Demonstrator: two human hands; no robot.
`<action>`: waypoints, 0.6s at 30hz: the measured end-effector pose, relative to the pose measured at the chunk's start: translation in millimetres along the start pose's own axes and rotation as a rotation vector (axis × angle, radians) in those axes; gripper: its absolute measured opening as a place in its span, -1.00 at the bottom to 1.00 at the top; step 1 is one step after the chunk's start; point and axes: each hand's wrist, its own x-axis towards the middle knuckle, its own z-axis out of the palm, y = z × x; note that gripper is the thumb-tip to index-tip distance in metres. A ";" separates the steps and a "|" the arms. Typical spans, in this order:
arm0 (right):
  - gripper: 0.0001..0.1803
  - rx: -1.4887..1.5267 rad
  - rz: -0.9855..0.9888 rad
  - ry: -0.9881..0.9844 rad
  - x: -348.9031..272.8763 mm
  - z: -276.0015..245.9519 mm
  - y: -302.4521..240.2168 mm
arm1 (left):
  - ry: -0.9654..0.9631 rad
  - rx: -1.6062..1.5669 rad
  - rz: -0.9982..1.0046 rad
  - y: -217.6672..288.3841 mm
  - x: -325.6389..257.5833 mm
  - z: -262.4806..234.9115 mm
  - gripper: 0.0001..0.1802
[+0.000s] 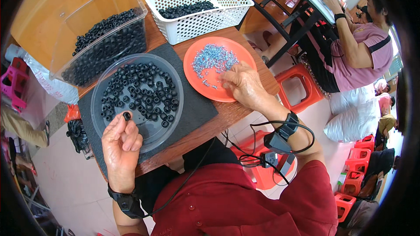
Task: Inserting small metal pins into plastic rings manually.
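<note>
Many black pieces in tub, beads on plate

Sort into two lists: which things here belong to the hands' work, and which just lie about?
In hand:
- left hand, holding a black ring-shaped piece
- right hand, at bluish beads on an orange plate
- round clear tub
- probably the clear rectangular bin and white perforated basket

Seemingly lying about:
- white sacks
- black plastic bag
</note>
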 end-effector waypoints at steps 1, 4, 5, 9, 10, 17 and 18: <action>-0.81 0.001 0.001 -0.001 -1.2 0.4 0.4 | 0.005 0.005 0.003 -0.7 -0.7 -0.4 -0.87; -0.86 0.053 0.027 0.044 -2.5 3.2 1.5 | -0.007 0.010 0.001 -2.1 0.6 -0.2 -0.88; -0.88 0.046 0.011 0.039 -2.6 7.0 3.1 | -0.009 0.010 -0.002 -2.1 3.3 -0.3 -0.88; -0.83 -0.059 -0.086 -0.003 0.7 13.2 2.9 | 0.001 0.027 0.010 -0.8 1.8 2.5 -0.87; -0.83 -0.053 -0.095 0.007 2.7 12.2 -0.1 | 0.009 0.038 0.022 0.7 -2.0 4.4 -0.87; -0.90 -0.041 -0.152 0.028 11.5 17.6 -2.7 | -0.024 0.125 0.040 2.2 1.9 2.2 -0.85; -0.89 0.029 -0.129 0.076 12.1 17.4 -6.0 | -0.045 0.144 0.040 2.4 0.0 3.4 -0.82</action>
